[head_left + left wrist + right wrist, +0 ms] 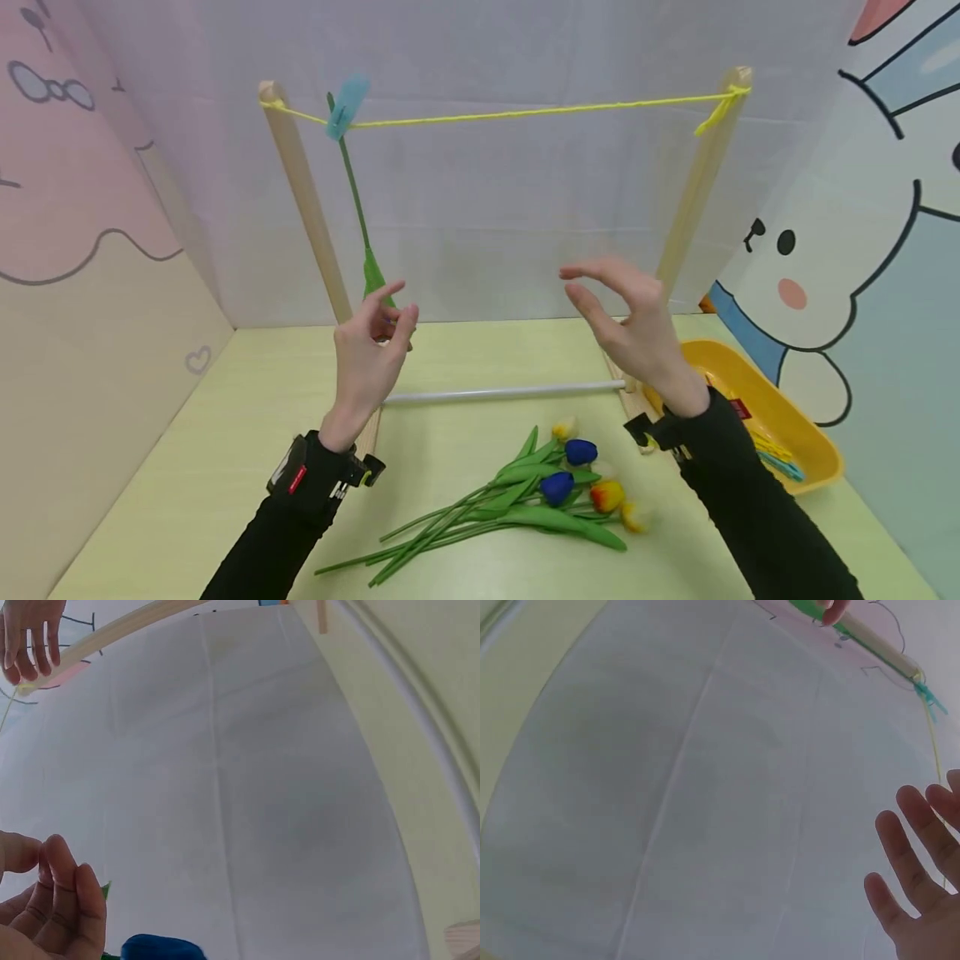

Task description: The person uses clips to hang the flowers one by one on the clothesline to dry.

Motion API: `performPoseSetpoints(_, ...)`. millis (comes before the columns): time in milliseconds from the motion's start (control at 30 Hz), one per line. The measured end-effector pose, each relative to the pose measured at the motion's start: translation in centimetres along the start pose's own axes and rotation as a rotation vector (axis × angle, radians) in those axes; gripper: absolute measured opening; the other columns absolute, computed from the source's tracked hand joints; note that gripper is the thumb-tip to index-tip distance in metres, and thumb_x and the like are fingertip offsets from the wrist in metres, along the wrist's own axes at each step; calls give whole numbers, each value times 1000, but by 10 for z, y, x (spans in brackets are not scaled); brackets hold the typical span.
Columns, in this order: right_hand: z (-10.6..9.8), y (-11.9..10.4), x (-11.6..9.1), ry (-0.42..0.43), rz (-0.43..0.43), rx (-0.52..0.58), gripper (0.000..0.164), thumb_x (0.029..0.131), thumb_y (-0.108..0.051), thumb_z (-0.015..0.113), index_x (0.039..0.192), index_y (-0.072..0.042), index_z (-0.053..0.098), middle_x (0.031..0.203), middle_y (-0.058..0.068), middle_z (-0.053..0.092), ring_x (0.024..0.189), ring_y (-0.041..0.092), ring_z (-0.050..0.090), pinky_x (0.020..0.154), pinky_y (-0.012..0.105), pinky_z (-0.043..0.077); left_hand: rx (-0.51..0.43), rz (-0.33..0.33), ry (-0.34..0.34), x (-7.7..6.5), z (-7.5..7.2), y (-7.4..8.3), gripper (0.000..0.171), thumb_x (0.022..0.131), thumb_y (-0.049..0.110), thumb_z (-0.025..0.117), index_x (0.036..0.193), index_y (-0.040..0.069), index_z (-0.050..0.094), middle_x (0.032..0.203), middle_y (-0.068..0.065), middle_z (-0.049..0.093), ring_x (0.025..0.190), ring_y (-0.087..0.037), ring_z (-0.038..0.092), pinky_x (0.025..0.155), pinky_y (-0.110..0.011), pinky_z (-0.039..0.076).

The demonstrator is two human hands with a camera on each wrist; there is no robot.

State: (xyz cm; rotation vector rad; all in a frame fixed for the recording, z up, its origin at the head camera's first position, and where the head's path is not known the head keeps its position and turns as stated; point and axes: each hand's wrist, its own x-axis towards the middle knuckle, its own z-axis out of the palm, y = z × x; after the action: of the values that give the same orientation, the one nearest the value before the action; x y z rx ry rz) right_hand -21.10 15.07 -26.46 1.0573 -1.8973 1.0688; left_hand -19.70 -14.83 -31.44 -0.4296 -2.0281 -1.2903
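Observation:
A light blue clothespin (348, 107) holds a tulip stem (354, 192) on the yellow string (525, 113), near the left post. The tulip hangs head down. Its blue bloom (161, 947) shows at the bottom of the left wrist view; in the head view my left hand (369, 354) mostly covers it. That hand is close beside the bloom, fingers loosely bent, with nothing seen between thumb and index finger. My right hand (626, 321) hovers in the air left of the right post, holding nothing. Its fingers are spread and relaxed in the right wrist view.
Two wooden posts (701, 179) carry the string, with a white rod (502, 392) between their bases. Several tulips, blue, yellow and orange-red, lie in a bunch (517, 500) in front. A yellow tray (821, 450) at right holds more clothespins (780, 458), partly behind my right forearm.

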Motion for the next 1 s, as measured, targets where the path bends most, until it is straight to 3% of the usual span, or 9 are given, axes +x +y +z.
performPoseSetpoints(233, -26, 21, -41, 42, 120, -53, 18, 91, 8, 66, 108, 9, 70, 97, 24, 73, 99, -11, 63, 95, 10, 47, 72, -66, -144, -24, 8, -18, 32, 97, 10, 66, 129, 2, 65, 80, -13, 72, 55, -12, 62, 52, -17, 48)
performPoseSetpoints(400, -36, 31, -62, 69, 170, -110, 21, 90, 9, 67, 110, 6, 72, 94, 22, 74, 94, -8, 63, 91, 5, 46, 160, -76, -227, -39, 10, -28, 30, 97, 11, 66, 126, 5, 67, 82, -10, 73, 60, -12, 63, 56, -20, 49)
performPoseSetpoints(500, -43, 38, -70, 58, 195, -149, 18, 94, 0, 67, 110, 6, 72, 95, 23, 74, 95, -5, 64, 92, 4, 45, 196, -85, -257, -45, 11, -34, 28, 96, 11, 67, 124, 4, 68, 82, -9, 73, 63, -15, 65, 62, -20, 51)
performPoseSetpoints(700, -62, 50, -80, -3, 263, -253, 21, 87, 11, 69, 107, 8, 72, 89, 23, 74, 90, -21, 55, 80, -1, 43, 200, -137, -316, -52, 11, -39, 29, 96, 11, 68, 124, 4, 68, 84, -10, 72, 64, -14, 64, 60, -19, 51)
performPoseSetpoints(833, -81, 59, -87, -165, 365, -374, 18, 88, 8, 69, 106, 4, 73, 84, 17, 75, 77, 0, 63, 68, 3, 44, 213, -154, -344, -54, 10, -40, 29, 97, 12, 67, 125, 5, 68, 84, -9, 72, 63, -12, 64, 60, -20, 51)
performPoseSetpoints(933, -94, 67, -91, -372, 495, -445, 13, 94, -3, 67, 105, 2, 73, 85, 13, 75, 72, 19, 63, 63, 15, 48, 224, -165, -363, -57, 9, -41, 29, 96, 13, 67, 124, 6, 69, 84, -8, 72, 62, -11, 64, 58, -20, 50)
performPoseSetpoints(1000, -100, 74, -94, -520, 585, -453, 16, 96, -9, 66, 105, 3, 72, 86, 12, 74, 71, 19, 62, 61, 22, 49, 232, -169, -377, -59, 8, -42, 29, 96, 13, 67, 124, 7, 69, 84, -8, 72, 62, -10, 63, 57, -20, 49)
